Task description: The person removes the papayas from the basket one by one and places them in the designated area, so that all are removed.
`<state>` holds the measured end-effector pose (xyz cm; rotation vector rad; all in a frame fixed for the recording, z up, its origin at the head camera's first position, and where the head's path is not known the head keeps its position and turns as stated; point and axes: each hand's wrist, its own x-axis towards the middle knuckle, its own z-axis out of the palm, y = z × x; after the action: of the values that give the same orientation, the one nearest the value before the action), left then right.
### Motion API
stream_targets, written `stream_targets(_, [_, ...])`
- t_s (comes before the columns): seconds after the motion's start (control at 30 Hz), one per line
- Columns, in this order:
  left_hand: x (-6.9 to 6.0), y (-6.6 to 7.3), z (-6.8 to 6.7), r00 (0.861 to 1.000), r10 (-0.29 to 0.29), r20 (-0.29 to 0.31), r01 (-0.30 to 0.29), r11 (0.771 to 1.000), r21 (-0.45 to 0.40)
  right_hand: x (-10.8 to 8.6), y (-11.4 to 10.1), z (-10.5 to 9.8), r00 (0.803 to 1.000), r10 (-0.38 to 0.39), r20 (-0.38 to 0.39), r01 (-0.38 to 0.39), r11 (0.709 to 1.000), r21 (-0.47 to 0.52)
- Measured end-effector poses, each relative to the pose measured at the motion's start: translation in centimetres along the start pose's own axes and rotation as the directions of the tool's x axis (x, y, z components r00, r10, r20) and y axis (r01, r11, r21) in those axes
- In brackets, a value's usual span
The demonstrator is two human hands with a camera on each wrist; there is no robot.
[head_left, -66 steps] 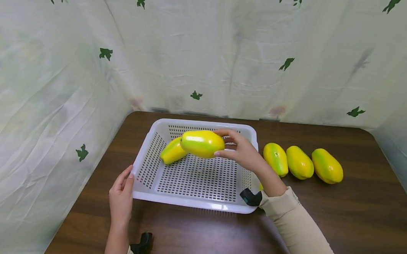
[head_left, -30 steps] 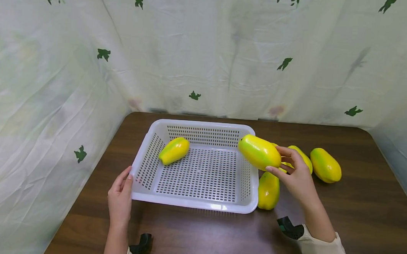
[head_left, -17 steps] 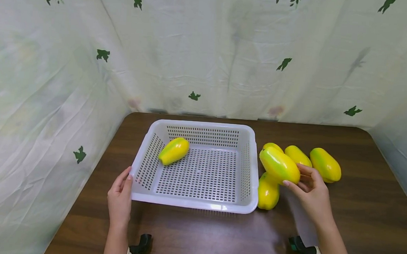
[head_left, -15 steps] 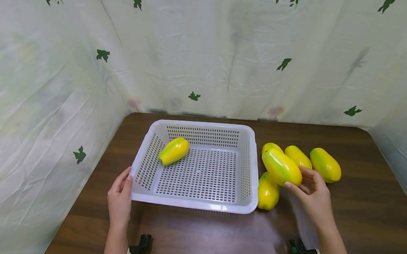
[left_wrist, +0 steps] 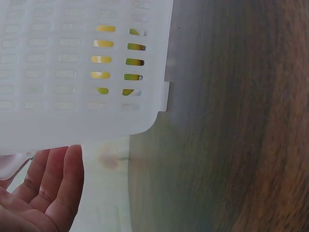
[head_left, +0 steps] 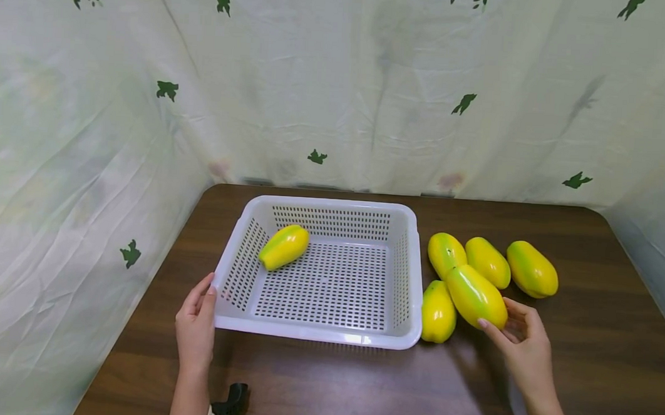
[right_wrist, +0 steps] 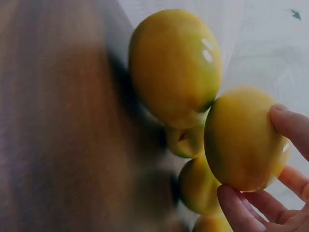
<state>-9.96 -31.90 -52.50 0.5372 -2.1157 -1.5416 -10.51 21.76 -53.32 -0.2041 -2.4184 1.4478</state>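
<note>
A white perforated plastic basket (head_left: 317,334) stands on the table with one yellow-green papaya (head_left: 284,247) inside, toward its left. At the basket's left rim, my left hand (head_left: 195,322) pinches the edge; the left wrist view shows the fingers (left_wrist: 72,174) under the rim. My right hand (head_left: 524,346) grips another papaya (head_left: 476,296) by its near end, thumb on one side and fingers on the other. That fruit is right of the basket, close to a papaya (head_left: 438,312) beside the basket wall and another papaya (head_left: 446,253) behind. Whether it touches the table cannot be told.
Two more papayas, one (head_left: 487,262) in the middle and one (head_left: 532,269) farther right, lie in the back row on the brown wooden table (head_left: 334,383). A pale curtain (head_left: 344,95) with leaf and bird prints hangs behind and at the sides.
My right hand has carried its papaya from over the basket, out to the right and then nearer and lower. The papayas behind it show more. My left hand stays on the rim.
</note>
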Motion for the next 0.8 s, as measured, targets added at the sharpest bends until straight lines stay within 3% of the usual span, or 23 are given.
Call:
stream_targets(0.1, [0.6,-1.9,0.1,1.000,-0.002,-0.023,0.003,0.999,0.037,-0.5,-0.1,-0.2,0.999,0.047,-0.010,-0.047,0.999,-0.017])
stream_targets(0.2, [0.8,-2.4,0.1,1.000,0.007,-0.031,-0.006,0.999,0.040,-0.9,-0.1,-0.3,0.994,0.108,-0.009,-0.109,0.994,-0.032])
stream_targets(0.3, [0.2,-0.6,0.0,1.000,-0.005,-0.016,0.005,1.000,0.011,-1.2,0.0,-0.4,0.987,0.162,-0.001,-0.162,0.986,-0.047])
stream_targets(0.47, [-2.0,5.6,0.2,1.000,-0.026,0.013,0.026,1.000,-0.003,-1.9,-0.7,-0.4,0.977,0.215,0.007,-0.213,0.973,-0.091])
stream_targets(0.53, [-2.5,7.1,0.3,0.999,-0.037,0.012,0.036,0.999,0.011,-2.2,-1.9,-0.5,0.971,0.237,0.014,-0.235,0.967,-0.100])
stream_targets(0.63, [-2.6,7.5,0.3,0.999,-0.048,0.009,0.048,0.999,0.009,-2.6,-3.9,-0.6,0.964,0.265,0.028,-0.261,0.960,-0.105])
stream_targets(0.8, [-1.9,5.5,0.2,1.000,-0.014,0.021,0.015,0.999,-0.033,-2.7,-5.4,-0.7,0.967,0.250,0.052,-0.244,0.965,-0.098])
